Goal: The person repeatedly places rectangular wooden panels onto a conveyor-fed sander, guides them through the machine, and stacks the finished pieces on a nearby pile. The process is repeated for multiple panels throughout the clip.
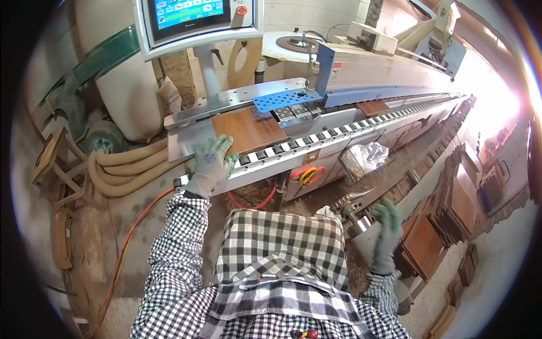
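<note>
A brown wood-grain board lies flat on the infeed end of a long edge-banding machine, its far right corner close to a blue perforated guard. My left hand, in a grey glove with green fingers, rests at the board's near left corner, fingers stretched out flat against it. A roller track runs along the board's near side. Lower right, my right hand, gloved the same way, hangs in the air with its fingers loosely extended and nothing visible in it. It is nearest to a stack of brown boards.
A control screen with a red button stands over the machine. Farther along the track lies another brown board piece. Scissors hang at the machine's front beside a wire basket. Ribbed hoses and a wooden stool are left.
</note>
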### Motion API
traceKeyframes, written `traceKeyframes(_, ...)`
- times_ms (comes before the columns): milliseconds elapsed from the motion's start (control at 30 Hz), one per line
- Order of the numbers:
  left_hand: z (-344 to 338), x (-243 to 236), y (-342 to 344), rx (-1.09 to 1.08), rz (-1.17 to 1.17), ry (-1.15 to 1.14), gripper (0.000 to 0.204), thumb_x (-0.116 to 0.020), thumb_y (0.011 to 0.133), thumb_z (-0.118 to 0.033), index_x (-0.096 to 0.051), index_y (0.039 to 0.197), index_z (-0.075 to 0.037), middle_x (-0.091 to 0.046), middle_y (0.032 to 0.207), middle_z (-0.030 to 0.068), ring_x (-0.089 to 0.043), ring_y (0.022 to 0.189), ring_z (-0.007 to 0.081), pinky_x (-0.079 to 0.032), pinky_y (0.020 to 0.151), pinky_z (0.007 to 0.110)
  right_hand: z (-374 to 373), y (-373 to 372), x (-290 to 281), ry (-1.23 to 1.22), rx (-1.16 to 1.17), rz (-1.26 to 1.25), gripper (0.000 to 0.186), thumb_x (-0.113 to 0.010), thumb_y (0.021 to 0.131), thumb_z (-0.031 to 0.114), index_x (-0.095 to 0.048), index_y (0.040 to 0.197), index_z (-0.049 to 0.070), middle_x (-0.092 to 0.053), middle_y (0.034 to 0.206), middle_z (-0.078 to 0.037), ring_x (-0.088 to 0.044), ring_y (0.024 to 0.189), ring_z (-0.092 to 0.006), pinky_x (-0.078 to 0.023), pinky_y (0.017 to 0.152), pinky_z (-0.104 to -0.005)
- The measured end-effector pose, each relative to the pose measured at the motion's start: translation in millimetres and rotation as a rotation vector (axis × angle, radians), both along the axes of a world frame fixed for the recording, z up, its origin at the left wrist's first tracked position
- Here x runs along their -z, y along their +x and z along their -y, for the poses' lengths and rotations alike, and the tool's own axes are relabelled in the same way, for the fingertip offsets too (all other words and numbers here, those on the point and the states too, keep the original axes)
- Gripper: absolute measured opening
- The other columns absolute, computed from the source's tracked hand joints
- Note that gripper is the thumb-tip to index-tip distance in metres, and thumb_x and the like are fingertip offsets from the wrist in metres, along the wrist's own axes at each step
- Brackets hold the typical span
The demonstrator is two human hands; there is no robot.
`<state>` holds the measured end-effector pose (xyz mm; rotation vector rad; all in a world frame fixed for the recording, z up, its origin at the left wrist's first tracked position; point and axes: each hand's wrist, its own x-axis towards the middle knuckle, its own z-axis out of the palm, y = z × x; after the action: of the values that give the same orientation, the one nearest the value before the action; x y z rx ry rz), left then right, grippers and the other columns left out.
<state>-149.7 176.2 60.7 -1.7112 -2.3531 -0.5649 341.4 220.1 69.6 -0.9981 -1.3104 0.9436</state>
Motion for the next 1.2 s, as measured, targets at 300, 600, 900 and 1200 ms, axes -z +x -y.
traceKeyframes(300,-16.9,-7.4,1.1,0.141,0.057,0.219,0.048,-0.069,0.096,-0.028,-0.061,0.136,-0.004,-0.059,0.141,0.0199,-0.053,0.132,0.036,-0.04,0.113,0.045,73.0,344.0,134.4,0.008,1.415,0.767,0.052,-0.063,0.104,0.029,-0.053,0.141,-0.006,-0.062,0.136,-0.014,-0.061,0.119,-0.0185,-0.051,0.096,-0.0308)
traceKeyframes(600,-21.3,9.5,-23.5,0.091,0.076,0.147,0.054,-0.065,0.1,-0.039,-0.058,0.141,-0.005,-0.053,0.148,0.0192,-0.048,0.139,0.0346,-0.036,0.117,0.045,63.5,282.1,116.1,-0.273,0.996,-0.196,0.027,-0.072,0.097,0.039,-0.073,0.098,0.012,-0.064,0.079,0.005,-0.055,0.061,-0.0077,-0.045,0.053,-0.0247)
traceKeyframes(900,-18.0,3.5,-20.0,0.088,0.087,0.134,0.054,-0.065,0.1,-0.037,-0.058,0.14,-0.002,-0.053,0.148,0.0203,-0.048,0.139,0.0351,-0.036,0.117,0.044,68.6,313.9,149.3,-0.24,1.019,-0.301,0.041,-0.062,0.104,0.037,-0.07,0.125,0.002,-0.072,0.121,-0.006,-0.065,0.1,-0.0134,-0.053,0.082,-0.0298)
traceKeyframes(1200,-14.6,11.5,-29.1,0.118,0.013,0.223,0.052,-0.07,0.095,-0.037,-0.062,0.134,-0.003,-0.059,0.141,0.0204,-0.053,0.132,0.0371,-0.04,0.112,0.048,54.8,287.0,139.5,-0.283,1.137,-0.085,0.047,-0.055,0.106,0.039,-0.071,0.114,-0.004,-0.073,0.097,-0.009,-0.062,0.081,-0.0214,-0.05,0.073,-0.0347)
